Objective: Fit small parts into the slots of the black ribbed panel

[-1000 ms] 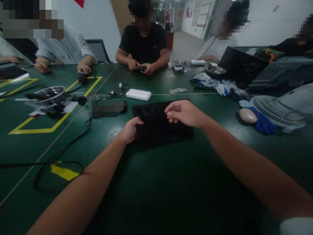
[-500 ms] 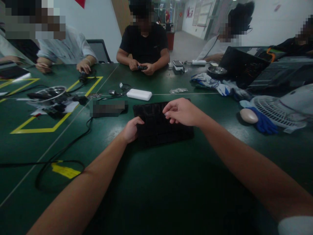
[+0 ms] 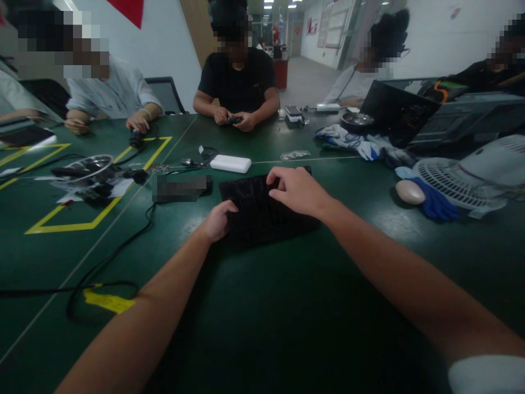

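Observation:
A flat black case-like object (image 3: 262,221) lies on the green table in front of me, slightly tilted. My left hand (image 3: 220,220) grips its left edge, thumb on top and the other fingers mostly hidden. Over its upper right part is my right hand (image 3: 293,189), with thumb and index finger curved and a gap between them. Nothing shows between those fingertips. Just beyond the black object lies a white power bank (image 3: 230,163), with a short cable beside it.
Left are a metal bowl (image 3: 92,168), black cables (image 3: 118,246) and yellow tape. A white fan (image 3: 455,183), blue glove (image 3: 437,202) and pale oval object (image 3: 410,192) are right. People sit across the table (image 3: 287,306).
The thumb and index finger of my right hand have parted; before, they were pinched around something tiny. My left hand keeps its grip. The whole view has shifted slightly.

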`<control>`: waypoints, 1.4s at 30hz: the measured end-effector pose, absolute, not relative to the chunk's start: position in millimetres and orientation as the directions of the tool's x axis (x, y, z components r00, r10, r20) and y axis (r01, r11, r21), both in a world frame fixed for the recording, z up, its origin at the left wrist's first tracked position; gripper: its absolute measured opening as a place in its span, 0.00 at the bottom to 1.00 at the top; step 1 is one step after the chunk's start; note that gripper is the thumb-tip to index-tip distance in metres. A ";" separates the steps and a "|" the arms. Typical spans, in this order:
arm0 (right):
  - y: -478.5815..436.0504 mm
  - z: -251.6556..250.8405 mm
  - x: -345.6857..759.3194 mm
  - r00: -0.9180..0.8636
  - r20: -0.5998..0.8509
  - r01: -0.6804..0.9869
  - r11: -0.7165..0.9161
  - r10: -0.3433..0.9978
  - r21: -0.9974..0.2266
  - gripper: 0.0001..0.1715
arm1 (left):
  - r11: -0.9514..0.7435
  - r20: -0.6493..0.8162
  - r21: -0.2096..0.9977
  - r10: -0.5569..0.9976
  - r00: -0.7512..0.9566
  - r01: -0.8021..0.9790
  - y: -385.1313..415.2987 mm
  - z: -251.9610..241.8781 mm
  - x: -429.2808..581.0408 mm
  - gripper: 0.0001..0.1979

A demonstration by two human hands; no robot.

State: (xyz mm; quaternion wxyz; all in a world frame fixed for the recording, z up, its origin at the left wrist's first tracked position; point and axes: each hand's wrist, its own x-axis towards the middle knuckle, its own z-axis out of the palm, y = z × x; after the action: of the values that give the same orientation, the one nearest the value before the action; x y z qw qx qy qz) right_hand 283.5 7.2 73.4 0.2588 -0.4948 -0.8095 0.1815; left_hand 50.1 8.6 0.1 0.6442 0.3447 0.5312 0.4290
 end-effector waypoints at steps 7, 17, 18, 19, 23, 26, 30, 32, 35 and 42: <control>21.2 79.5 301.0 -0.463 0.477 0.771 0.605 0.747 -0.197 0.27 | 0.364 -0.366 0.922 0.931 0.013 -0.134 12.7 2.9 55.3 0.06; 18.3 48.3 318.0 -0.478 0.475 0.812 0.577 0.739 -0.080 0.32 | 0.212 -0.213 0.976 0.977 -0.020 -0.043 29.3 5.0 83.1 0.15; 16.8 46.0 319.2 -0.466 0.495 0.825 0.562 0.733 -0.056 0.32 | 0.187 -0.188 0.982 0.982 -0.029 -0.028 28.7 2.5 84.1 0.14; 16.1 43.9 319.9 -0.454 0.511 0.837 0.546 0.730 -0.036 0.32 | 0.161 -0.162 0.987 0.986 -0.036 -0.011 27.6 -0.1 84.7 0.13; 20.8 36.3 319.0 -0.408 0.534 0.868 0.496 0.740 -0.024 0.31 | 0.032 -0.030 0.995 0.999 -0.019 0.099 21.1 -7.0 84.9 0.13; 25.7 31.0 317.7 -0.387 0.532 0.874 0.483 0.753 -0.048 0.33 | -0.066 0.070 0.984 0.997 -0.015 0.168 17.2 -8.0 85.0 0.15; 26.2 25.1 319.2 -0.391 0.540 0.864 0.499 0.746 -0.064 0.36 | -0.121 0.114 0.977 0.992 0.047 0.177 16.7 -10.4 83.9 0.19; 23.8 22.9 320.4 -0.380 0.551 0.868 0.492 0.743 -0.065 0.35 | -0.145 0.135 0.970 0.989 0.066 0.192 18.1 -12.9 82.3 0.20; 19.7 19.8 321.4 -0.348 0.569 0.887 0.459 0.745 -0.059 0.32 | -0.179 0.166 0.956 0.983 0.075 0.231 20.3 -17.0 79.7 0.21; 21.0 13.0 321.5 -0.333 0.600 0.895 0.445 0.727 -0.043 0.36 | -0.269 0.248 0.924 0.963 0.107 0.273 24.5 -24.5 77.6 0.27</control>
State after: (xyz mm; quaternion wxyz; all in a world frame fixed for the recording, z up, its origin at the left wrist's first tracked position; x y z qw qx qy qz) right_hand 321.5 21.0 13.0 0.2798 -0.5052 -0.8026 -0.1495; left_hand 77.6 24.5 -24.5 0.3697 0.6457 0.4784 0.4663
